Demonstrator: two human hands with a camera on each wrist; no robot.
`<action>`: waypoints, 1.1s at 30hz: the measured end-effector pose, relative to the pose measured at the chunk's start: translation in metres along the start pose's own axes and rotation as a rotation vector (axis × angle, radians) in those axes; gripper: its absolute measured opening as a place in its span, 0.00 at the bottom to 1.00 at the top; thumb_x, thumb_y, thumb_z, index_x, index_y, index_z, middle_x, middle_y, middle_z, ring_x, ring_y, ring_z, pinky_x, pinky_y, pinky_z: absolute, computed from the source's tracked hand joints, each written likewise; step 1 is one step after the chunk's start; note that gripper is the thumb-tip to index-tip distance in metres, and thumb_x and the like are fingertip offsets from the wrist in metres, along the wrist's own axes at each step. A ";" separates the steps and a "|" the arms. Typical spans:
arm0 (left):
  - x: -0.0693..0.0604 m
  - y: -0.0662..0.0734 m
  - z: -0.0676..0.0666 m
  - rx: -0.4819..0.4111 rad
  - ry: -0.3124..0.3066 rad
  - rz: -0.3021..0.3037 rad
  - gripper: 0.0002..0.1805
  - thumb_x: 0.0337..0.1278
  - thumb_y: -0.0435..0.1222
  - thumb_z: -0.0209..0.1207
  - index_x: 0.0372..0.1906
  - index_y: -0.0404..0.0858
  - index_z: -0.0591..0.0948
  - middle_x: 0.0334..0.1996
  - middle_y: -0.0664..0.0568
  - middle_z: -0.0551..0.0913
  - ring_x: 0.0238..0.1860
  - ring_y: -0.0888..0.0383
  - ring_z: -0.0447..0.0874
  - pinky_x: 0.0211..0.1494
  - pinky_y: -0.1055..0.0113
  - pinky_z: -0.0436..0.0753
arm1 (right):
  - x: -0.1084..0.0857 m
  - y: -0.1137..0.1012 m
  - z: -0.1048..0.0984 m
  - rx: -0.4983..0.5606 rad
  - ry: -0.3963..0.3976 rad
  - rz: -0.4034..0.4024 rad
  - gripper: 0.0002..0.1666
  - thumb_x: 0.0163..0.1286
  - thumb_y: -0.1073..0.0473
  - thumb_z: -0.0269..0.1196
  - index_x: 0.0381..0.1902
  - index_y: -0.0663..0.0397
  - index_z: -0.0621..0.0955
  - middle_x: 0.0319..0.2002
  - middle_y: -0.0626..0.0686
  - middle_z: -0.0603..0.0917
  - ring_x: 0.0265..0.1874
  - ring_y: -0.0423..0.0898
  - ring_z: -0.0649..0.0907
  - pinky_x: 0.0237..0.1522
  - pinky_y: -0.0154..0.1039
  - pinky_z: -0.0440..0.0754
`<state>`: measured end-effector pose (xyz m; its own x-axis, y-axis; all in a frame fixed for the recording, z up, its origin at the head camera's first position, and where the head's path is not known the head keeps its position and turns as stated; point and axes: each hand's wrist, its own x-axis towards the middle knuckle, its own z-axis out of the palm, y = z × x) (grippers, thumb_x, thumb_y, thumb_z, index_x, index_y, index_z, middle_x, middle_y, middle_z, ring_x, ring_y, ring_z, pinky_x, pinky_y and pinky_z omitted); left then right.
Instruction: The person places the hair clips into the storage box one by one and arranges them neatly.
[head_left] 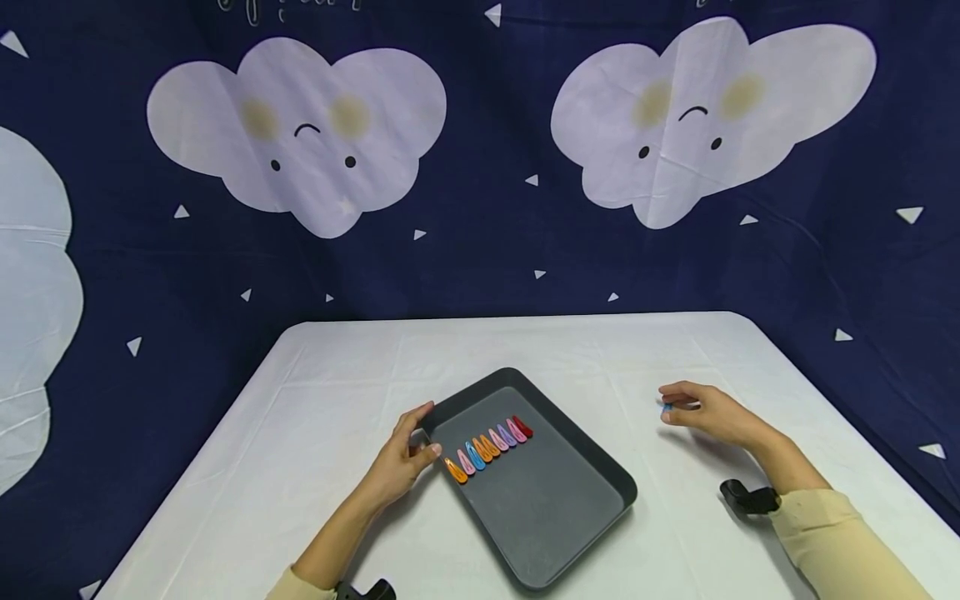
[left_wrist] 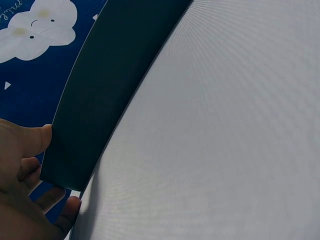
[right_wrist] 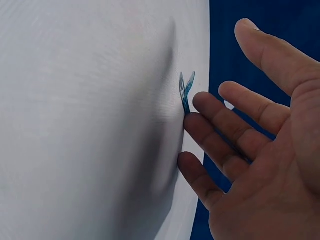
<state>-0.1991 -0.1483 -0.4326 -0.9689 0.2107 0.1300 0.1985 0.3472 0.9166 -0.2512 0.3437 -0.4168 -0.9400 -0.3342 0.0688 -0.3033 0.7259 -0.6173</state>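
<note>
A dark grey baking tray lies turned at an angle on the table. Inside it, several snap hair clips form a slanting row in orange, pink, blue, purple and red. My left hand grips the tray's left corner, thumb at the rim and fingers round the outside; the left wrist view shows the tray's outer wall beside that hand. Off to the right, my right hand is at a blue hair clip on the table. Its fingertips are close against the clip, and the thumb is spread away.
A white cloth covers the table. Behind it hangs a dark blue curtain printed with clouds and small triangles. Black wrist straps sit on both forearms.
</note>
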 end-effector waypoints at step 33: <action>-0.001 0.001 0.000 -0.018 0.007 -0.002 0.35 0.57 0.29 0.59 0.70 0.42 0.62 0.67 0.45 0.64 0.57 0.47 0.68 0.45 0.74 0.72 | 0.006 0.012 0.010 -0.176 0.123 0.102 0.35 0.54 0.45 0.70 0.53 0.63 0.79 0.50 0.65 0.79 0.45 0.53 0.69 0.43 0.42 0.64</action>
<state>-0.1980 -0.1481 -0.4317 -0.9702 0.2038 0.1307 0.1939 0.3309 0.9235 -0.2587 0.3446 -0.4315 -0.9758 -0.1863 0.1144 -0.2184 0.8491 -0.4810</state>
